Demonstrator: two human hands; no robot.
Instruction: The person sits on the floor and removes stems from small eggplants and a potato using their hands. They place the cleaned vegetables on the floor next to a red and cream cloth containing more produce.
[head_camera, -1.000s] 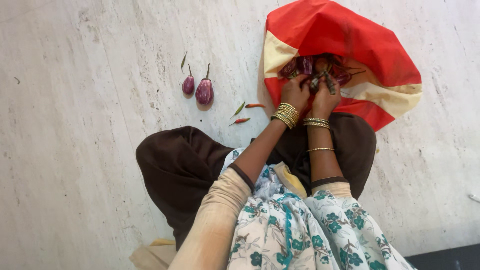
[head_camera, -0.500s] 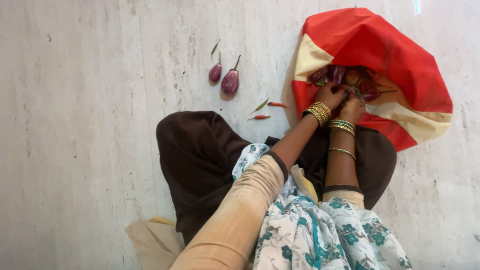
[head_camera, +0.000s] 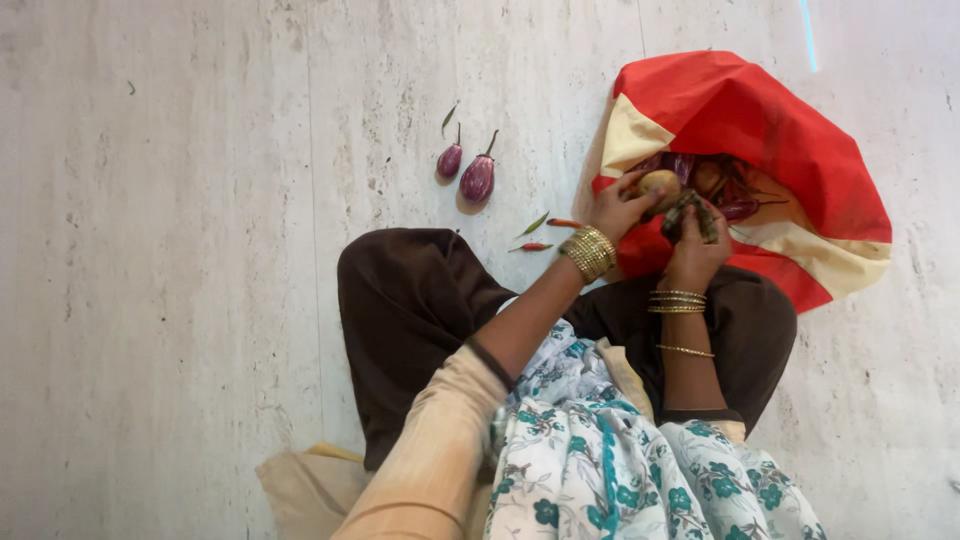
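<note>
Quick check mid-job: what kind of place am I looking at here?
Most likely a home floor, not a workshop. The person sits on pale stone flooring, both hands at a red and cream cloth bag of vegetables, with two small eggplants and a few chillies laid loose on the floor.

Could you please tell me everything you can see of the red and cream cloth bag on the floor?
The cloth bag is soft fabric, red with cream bands, lying slumped and rumpled on the pale stone floor by the person's knees. Its mouth gapes toward the person, showing purple brinjals and other vegetables inside. The left hand holds a round tan vegetable at the opening; the right hand grips a dark bunch there. Its near edge touches the dark trousers.
</note>
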